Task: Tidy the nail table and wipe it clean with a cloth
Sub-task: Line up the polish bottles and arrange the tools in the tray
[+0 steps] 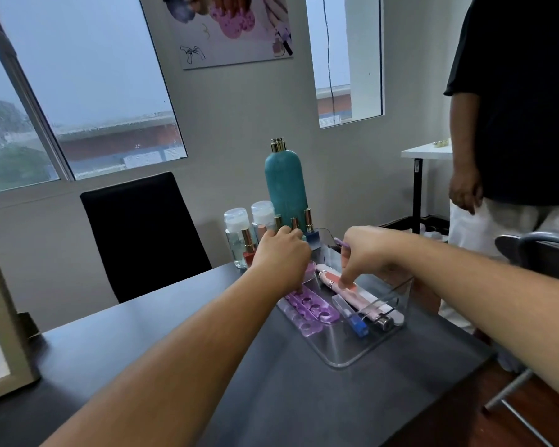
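Note:
A clear acrylic tray (336, 354) lies on the dark table (271, 398). It holds purple toe separators (315, 312), a pink nail tool (334, 285) and a blue-tipped item (357, 324). My left hand (281, 258) hovers over the tray's far left end, thumb down on the separators and fingertips at a small nail polish bottle (294, 224). What it grips is hidden. My right hand (365, 253) is over the tray's far end, closed on a thin purple-handled tool (339, 242), with one finger pressing the pink nail tool.
Behind the tray stand a tall teal bottle (286, 188), two clear bottles (236, 233) and a red polish bottle (249, 253). A black chair (142, 233) is across the table and a framed card (0, 333) sits at left. A person (513, 124) stands at right.

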Available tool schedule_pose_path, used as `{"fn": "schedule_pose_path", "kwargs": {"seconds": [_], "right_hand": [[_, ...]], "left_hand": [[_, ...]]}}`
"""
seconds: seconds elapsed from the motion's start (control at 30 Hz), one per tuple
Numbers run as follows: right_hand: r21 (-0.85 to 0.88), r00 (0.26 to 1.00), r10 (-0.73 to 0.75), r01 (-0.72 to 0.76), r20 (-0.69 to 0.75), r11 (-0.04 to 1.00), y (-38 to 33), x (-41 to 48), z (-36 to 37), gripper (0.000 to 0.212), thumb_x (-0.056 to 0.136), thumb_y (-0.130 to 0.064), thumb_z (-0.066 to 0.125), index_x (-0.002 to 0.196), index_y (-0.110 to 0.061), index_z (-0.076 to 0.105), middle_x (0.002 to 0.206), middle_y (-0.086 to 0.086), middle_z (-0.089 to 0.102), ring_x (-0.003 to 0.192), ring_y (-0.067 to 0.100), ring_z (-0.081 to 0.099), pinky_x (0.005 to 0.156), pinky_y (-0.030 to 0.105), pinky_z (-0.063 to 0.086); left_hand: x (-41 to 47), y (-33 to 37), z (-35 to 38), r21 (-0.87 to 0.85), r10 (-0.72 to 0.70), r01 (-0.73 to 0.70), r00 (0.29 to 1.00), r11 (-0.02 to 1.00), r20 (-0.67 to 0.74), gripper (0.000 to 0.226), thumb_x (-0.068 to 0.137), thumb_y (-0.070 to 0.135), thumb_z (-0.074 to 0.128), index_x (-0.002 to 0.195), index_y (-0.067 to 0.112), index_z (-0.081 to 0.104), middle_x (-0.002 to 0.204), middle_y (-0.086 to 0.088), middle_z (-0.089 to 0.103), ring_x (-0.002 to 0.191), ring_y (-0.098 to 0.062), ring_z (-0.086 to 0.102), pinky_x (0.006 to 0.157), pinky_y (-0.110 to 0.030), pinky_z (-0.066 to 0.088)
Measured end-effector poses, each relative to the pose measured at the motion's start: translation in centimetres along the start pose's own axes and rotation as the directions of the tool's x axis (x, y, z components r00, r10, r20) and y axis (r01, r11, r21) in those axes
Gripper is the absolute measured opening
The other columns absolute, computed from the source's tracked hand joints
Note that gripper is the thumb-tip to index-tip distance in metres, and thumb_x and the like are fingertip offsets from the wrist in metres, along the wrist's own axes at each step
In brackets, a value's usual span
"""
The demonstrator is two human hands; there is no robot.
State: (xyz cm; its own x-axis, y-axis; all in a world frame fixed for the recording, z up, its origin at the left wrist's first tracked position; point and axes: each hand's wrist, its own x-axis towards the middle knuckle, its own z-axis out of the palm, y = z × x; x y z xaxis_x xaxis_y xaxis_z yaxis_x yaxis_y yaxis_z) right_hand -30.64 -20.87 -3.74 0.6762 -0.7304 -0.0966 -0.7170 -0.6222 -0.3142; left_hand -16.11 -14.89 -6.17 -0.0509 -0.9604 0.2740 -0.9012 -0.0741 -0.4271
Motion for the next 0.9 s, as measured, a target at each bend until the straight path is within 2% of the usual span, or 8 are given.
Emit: {"fn": "schedule_pose_path", "kwargs": {"seconds": [0.1, 0.17, 0.27, 0.33, 0.47, 0.67, 0.8, 0.9], "right_hand": [[0.036, 1.000, 0.014, -0.013, -0.026, 0.999, 0.3, 0.1, -0.4, 0.025, 0.067, -0.028, 0.081, 0.075, -0.006, 0.074, 0.068, 0.005, 0.058, 0.065, 0.019, 0.053, 0.060, 0.028, 0.043], [0.045, 0.998, 0.026, -0.024, -0.053, 0.999, 0.6, 0.1, -0.9, 0.026, 0.065, -0.026, 0.081, 0.076, -0.004, 0.074, 0.069, 0.006, 0.058, 0.065, 0.019, 0.053, 0.061, 0.028, 0.043], [0.036, 0.995, 0.030, -0.027, -0.092, 0.999, 0.9, 0.2, -1.6, 0.027, 0.065, -0.026, 0.080, 0.079, -0.004, 0.075, 0.075, 0.009, 0.064, 0.071, 0.022, 0.059, 0.066, 0.031, 0.048], [0.044, 0.994, 0.034, -0.030, -0.100, 0.999, 1.1, 0.1, -1.9, 0.026, 0.065, -0.027, 0.080, 0.078, -0.005, 0.075, 0.077, 0.009, 0.066, 0.075, 0.022, 0.061, 0.072, 0.034, 0.052], [0.056, 0.995, 0.030, -0.025, -0.092, 0.998, 1.3, -0.1, -1.9, 0.025, 0.065, -0.026, 0.079, 0.078, -0.005, 0.075, 0.075, 0.009, 0.062, 0.076, 0.021, 0.058, 0.080, 0.036, 0.052], [0.055, 0.996, 0.019, -0.015, -0.081, 0.998, 1.1, -0.1, -1.8, 0.025, 0.068, -0.024, 0.078, 0.081, -0.003, 0.075, 0.071, 0.010, 0.058, 0.071, 0.020, 0.053, 0.071, 0.034, 0.048], [0.050, 0.996, 0.019, -0.014, -0.092, 0.999, 1.4, -0.1, -1.9, 0.026, 0.066, -0.024, 0.079, 0.079, -0.002, 0.075, 0.068, 0.008, 0.055, 0.069, 0.020, 0.052, 0.072, 0.036, 0.049], [0.050, 0.996, 0.021, -0.017, -0.090, 0.999, 1.6, 0.0, -1.8, 0.026, 0.067, -0.026, 0.079, 0.078, -0.003, 0.075, 0.067, 0.006, 0.056, 0.070, 0.019, 0.053, 0.074, 0.036, 0.049]], "left_hand": [[-0.3, 0.1, -1.1, -0.195, 0.019, -0.024, 0.999, 0.980, -0.028, 0.024, 0.077, 0.036, 0.069, 0.096, 0.020, 0.070, 0.093, 0.001, 0.057, 0.092, -0.018, 0.052, 0.079, -0.033, 0.044], [-0.5, 0.8, -1.7, -0.378, 0.065, -0.044, 0.997, 0.925, 0.042, 0.017, 0.074, 0.037, 0.073, 0.085, 0.025, 0.073, 0.077, 0.011, 0.053, 0.078, -0.009, 0.051, 0.067, -0.026, 0.042], [-0.8, 1.9, -1.9, -0.555, 0.172, -0.060, 0.974, 0.830, 0.151, 0.013, 0.073, 0.034, 0.076, 0.085, 0.029, 0.074, 0.078, 0.014, 0.059, 0.073, -0.006, 0.051, 0.067, -0.026, 0.045], [-1.0, 2.0, -1.8, -0.601, 0.240, -0.105, 0.959, 0.793, 0.149, 0.014, 0.074, 0.030, 0.076, 0.088, 0.031, 0.073, 0.088, 0.013, 0.057, 0.079, -0.006, 0.050, 0.071, -0.023, 0.043], [-1.3, 2.3, -2.0, -0.647, 0.353, -0.198, 0.928, 0.736, 0.116, 0.016, 0.073, 0.024, 0.076, 0.086, 0.033, 0.072, 0.082, 0.027, 0.045, 0.078, -0.003, 0.047, 0.068, -0.019, 0.039], [-0.8, 2.2, -2.0, -0.640, 0.322, -0.167, 0.937, 0.750, 0.133, 0.008, 0.075, 0.020, 0.074, 0.080, 0.026, 0.073, 0.103, 0.003, 0.065, 0.092, -0.016, 0.058, 0.079, -0.030, 0.049], [-0.9, 2.3, -1.8, -0.689, 0.332, -0.164, 0.936, 0.706, 0.118, 0.015, 0.073, 0.024, 0.076, 0.088, 0.028, 0.073, 0.085, 0.014, 0.055, 0.075, -0.008, 0.051, 0.066, -0.021, 0.044], [-0.9, 2.5, -1.6, -0.684, 0.342, -0.174, 0.932, 0.708, 0.117, 0.014, 0.074, 0.023, 0.076, 0.087, 0.028, 0.073, 0.083, 0.006, 0.058, 0.071, -0.008, 0.049, 0.061, -0.018, 0.039]]}}
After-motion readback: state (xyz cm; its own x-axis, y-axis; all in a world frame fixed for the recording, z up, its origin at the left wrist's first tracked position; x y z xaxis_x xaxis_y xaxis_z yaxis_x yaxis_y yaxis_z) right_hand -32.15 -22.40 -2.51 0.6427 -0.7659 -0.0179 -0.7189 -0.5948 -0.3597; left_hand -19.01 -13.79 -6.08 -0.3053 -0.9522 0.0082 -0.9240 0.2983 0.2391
